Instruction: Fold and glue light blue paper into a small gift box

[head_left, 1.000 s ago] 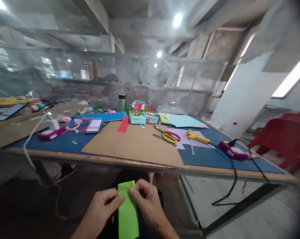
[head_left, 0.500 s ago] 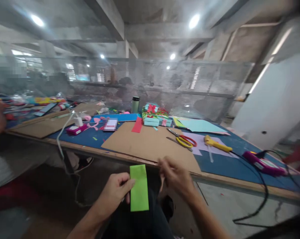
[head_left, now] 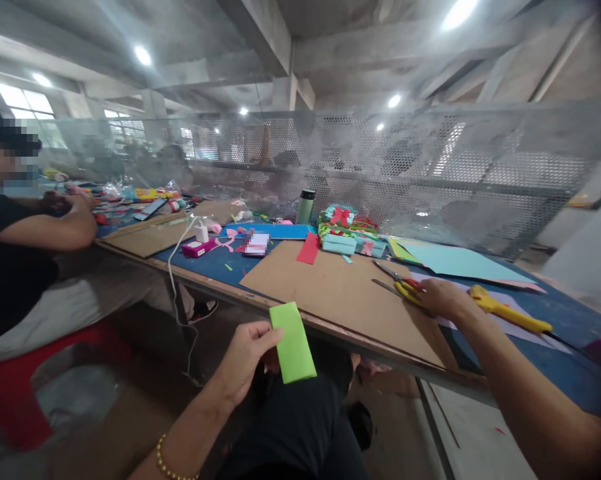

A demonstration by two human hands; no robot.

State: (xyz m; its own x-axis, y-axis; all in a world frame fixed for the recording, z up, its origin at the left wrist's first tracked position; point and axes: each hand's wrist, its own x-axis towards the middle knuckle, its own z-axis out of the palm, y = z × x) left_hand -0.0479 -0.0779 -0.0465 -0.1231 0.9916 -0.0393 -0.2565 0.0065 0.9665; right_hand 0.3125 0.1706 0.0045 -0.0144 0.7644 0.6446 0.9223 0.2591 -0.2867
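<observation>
My left hand [head_left: 248, 357] pinches a folded strip of bright green paper [head_left: 293, 342] below the table's front edge, above my lap. My right hand [head_left: 443, 299] reaches out over the table and rests on the yellow and red handles of a pair of scissors [head_left: 400, 285], whose blades lie on a sheet of brown cardboard [head_left: 340, 293]. Its fingers curl over the handles; how firm the grip is I cannot make out.
A yellow glue gun [head_left: 508, 311], a pile of small gift boxes [head_left: 345, 235], a green bottle [head_left: 305, 207], coloured paper sheets [head_left: 455, 261] and a pink device [head_left: 196, 248] with a white cable lie on the blue table. A person in black [head_left: 15, 260] sits at left.
My right hand let go of the green paper and moved up and right onto the scissors. The view swung left, bringing the seated person into sight.
</observation>
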